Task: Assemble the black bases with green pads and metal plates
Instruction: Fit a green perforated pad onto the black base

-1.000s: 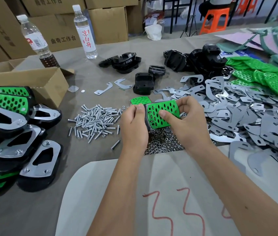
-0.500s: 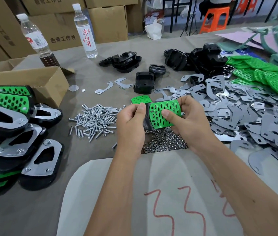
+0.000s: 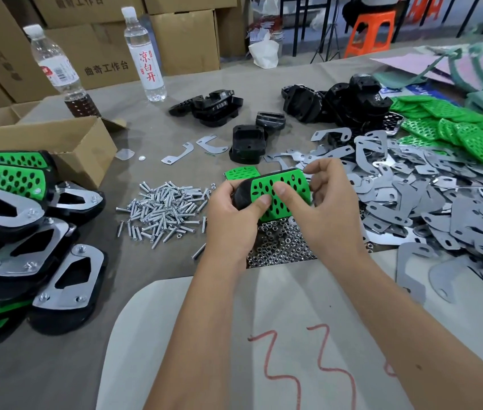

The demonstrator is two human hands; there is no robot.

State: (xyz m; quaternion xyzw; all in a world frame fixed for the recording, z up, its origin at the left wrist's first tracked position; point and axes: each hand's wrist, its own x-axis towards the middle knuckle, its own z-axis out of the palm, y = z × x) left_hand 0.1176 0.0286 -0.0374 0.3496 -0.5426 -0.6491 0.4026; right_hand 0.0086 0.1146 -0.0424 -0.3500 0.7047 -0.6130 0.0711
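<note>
Both hands hold one black base (image 3: pixel 241 196) with a green perforated pad (image 3: pixel 289 184) on its top, above the table's middle. My left hand (image 3: pixel 234 220) grips the base's left end, thumb on the pad. My right hand (image 3: pixel 326 208) grips the right end, its thumb pressing the pad's middle. A second green pad (image 3: pixel 240 174) lies just behind. Loose metal plates (image 3: pixel 429 202) cover the right side, green pads (image 3: pixel 453 125) are heaped at far right, and black bases (image 3: pixel 337 102) lie at the back.
Screws (image 3: pixel 163 208) lie in a heap left of my hands and nuts (image 3: pixel 278 247) beneath them. Finished assemblies (image 3: pixel 27 232) are stacked at the left by an open cardboard box (image 3: pixel 56 143). Two bottles (image 3: pixel 145 54) stand behind. A pale sheet with red marks (image 3: pixel 293 335) lies near me.
The base with its pad has tilted slightly and my right thumb has slid further onto the pad's middle. Both hands keep their grip.
</note>
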